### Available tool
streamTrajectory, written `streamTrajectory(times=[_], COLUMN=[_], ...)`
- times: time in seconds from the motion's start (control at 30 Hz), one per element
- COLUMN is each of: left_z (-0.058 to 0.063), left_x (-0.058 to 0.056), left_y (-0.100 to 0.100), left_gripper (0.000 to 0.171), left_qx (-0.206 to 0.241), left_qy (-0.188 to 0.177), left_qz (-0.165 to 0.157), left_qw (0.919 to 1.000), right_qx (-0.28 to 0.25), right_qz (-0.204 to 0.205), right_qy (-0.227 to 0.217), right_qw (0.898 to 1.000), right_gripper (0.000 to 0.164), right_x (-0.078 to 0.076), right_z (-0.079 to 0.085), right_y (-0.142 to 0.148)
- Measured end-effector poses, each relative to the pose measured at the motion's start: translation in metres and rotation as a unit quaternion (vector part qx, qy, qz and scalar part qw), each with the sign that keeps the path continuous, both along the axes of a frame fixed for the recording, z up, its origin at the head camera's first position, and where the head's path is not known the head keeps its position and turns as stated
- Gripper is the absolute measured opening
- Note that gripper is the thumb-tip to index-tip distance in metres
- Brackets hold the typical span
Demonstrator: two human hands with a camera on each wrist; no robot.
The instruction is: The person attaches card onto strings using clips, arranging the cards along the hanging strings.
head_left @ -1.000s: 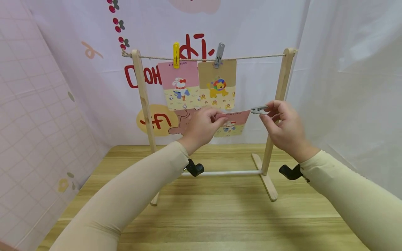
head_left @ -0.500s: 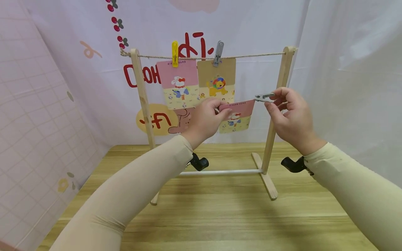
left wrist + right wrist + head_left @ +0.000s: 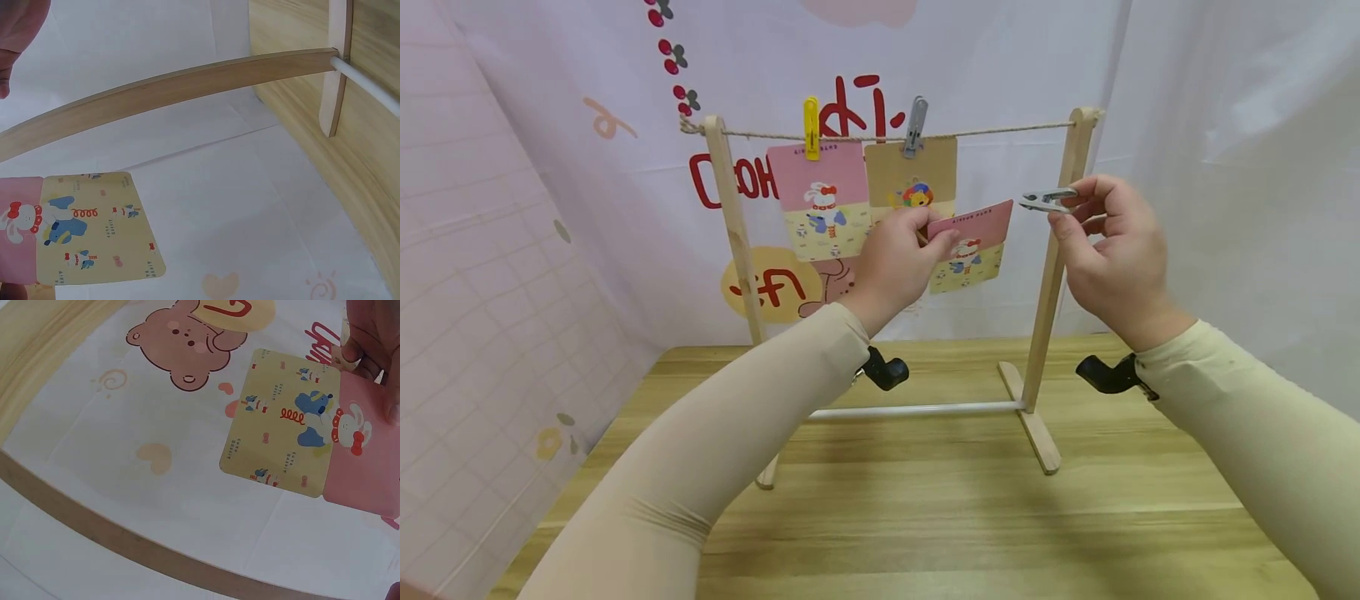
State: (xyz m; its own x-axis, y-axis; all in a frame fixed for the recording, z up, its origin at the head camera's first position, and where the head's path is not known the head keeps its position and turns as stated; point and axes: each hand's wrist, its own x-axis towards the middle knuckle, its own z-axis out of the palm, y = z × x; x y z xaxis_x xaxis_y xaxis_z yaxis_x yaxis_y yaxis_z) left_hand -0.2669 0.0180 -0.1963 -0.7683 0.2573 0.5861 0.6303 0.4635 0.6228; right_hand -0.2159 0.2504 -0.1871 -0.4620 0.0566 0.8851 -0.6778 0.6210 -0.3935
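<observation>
My left hand (image 3: 898, 262) pinches a pink and yellow rabbit card (image 3: 973, 242) by its upper left edge. The same card (image 3: 100, 231) shows in the left wrist view, and the card (image 3: 287, 425) fills much of the right wrist view. To its right, my right hand (image 3: 1116, 250) holds a grey clothespin (image 3: 1047, 200) between thumb and fingers, its nose close to the card's upper right corner. Above runs a twine line (image 3: 1000, 131). From it hang another rabbit card (image 3: 820, 196) under a yellow clothespin (image 3: 812, 129) and a brown lion card (image 3: 910, 171) under a grey clothespin (image 3: 915, 127).
Wooden posts carry the line: a left post (image 3: 733, 217) and a right post (image 3: 1047, 325) with a foot on the wooden table (image 3: 910, 517). A white rod (image 3: 925, 410) joins them low down. A printed white cloth (image 3: 1015, 50) hangs behind.
Both hands have risen toward the line, carrying the card and the clothespin up and slightly right. The left hand now covers part of the lion card. The hanging cards stay on the line.
</observation>
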Motion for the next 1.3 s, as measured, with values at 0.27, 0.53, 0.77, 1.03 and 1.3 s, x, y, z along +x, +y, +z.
streamTrajectory(times=[0.27, 0.53, 0.77, 1.03, 1.3], left_z=[0.012, 0.024, 0.032, 0.038, 0.047], left_x=[-0.002, -0.003, -0.006, -0.008, -0.011], left_y=[0.008, 0.017, 0.022, 0.028, 0.033], left_gripper=[0.022, 0.023, 0.022, 0.022, 0.022], left_qx=[0.02, 0.026, 0.031, 0.037, 0.039], left_qy=[0.001, -0.008, -0.004, -0.003, 0.008], left_qz=[0.019, 0.039, 0.038, 0.043, 0.055], left_qw=[0.9996, 0.9989, 0.9988, 0.9984, 0.9977], right_qx=[0.01, 0.029, 0.037, 0.044, 0.049], right_qz=[0.003, 0.005, -0.005, -0.009, -0.015], right_qy=[0.008, 0.017, 0.018, 0.024, 0.03], right_qw=[1.0, 0.999, 0.999, 0.999, 0.998], right_gripper=[0.021, 0.019, 0.018, 0.018, 0.019], right_x=[0.0, -0.001, -0.002, -0.006, -0.01], right_z=[0.009, 0.018, 0.026, 0.035, 0.045], right_y=[0.001, -0.001, -0.002, -0.003, -0.006])
